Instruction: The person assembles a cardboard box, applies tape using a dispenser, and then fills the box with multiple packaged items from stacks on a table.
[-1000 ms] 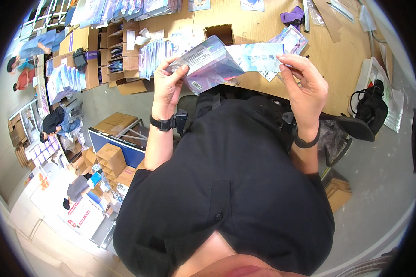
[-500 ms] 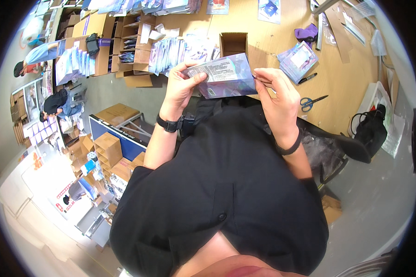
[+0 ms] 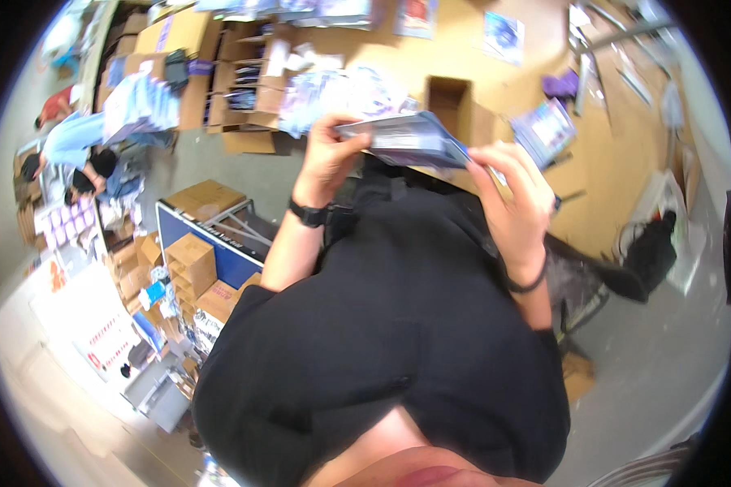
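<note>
One packet [image 3: 406, 140] | left hand [image 3: 330, 156] gripping | right hand [image 3: 513, 185] pinching edge

- Both bare arms reach forward from the torso [image 3: 382, 300], elbows bent, hands apart and facing each other.
- Left forearm [image 3: 295, 253] angles up and slightly right to the left wrist [image 3: 313, 195].
- Left hand [image 3: 330, 158] is closed in a pinch, thumb pointing right.
- Right forearm [image 3: 534, 307] rises to the right wrist [image 3: 523, 266].
- Right hand [image 3: 516, 195] points up and left, thumb and forefinger pinched, the other fingers loosely bent.
</note>
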Tool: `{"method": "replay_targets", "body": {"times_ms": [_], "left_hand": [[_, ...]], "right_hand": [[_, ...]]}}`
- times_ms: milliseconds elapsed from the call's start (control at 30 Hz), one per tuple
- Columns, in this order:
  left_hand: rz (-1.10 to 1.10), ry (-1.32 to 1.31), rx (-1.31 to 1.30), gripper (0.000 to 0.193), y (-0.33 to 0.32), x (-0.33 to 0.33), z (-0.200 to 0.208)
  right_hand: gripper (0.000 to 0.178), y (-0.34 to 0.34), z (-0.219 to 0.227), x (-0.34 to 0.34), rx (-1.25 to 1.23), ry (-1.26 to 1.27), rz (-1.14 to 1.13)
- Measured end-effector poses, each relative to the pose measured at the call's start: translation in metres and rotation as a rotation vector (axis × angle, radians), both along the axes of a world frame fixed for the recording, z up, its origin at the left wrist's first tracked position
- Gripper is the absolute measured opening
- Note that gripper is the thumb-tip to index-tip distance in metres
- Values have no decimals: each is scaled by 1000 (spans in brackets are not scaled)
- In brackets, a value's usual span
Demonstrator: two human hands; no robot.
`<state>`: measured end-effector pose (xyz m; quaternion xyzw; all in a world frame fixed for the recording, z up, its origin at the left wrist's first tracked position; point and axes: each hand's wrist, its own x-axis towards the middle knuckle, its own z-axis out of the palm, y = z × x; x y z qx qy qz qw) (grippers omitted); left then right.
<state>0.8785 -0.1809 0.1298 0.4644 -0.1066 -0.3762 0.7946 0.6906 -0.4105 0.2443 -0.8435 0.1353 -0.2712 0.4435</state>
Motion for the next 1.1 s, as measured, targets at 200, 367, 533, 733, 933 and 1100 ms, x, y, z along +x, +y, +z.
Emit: {"method": "replay_targets", "body": {"times_ms": [200, 367, 533, 733, 933, 1100], "left_hand": [[-59, 113, -53, 31, 13, 75, -6], [-118, 86, -56, 31, 54, 143, 7], [-264, -44, -30, 32, 96, 206, 30], [-338, -156, -107, 29, 107, 261, 35], [-240, -249, -33, 25, 114, 270, 58], [-33, -583, 251, 18, 161, 273, 151]], "right_hand": [[27, 47, 9, 69, -119, 156, 33], [27, 95, 14, 147, -218, 177, 79], [13, 132, 27, 206, -285, 238, 104], [41, 158, 22, 217, 172, 91, -244], [37, 125, 33, 196, 219, 252, -170], [42, 102, 43, 192, 584, 95, -70]]}}
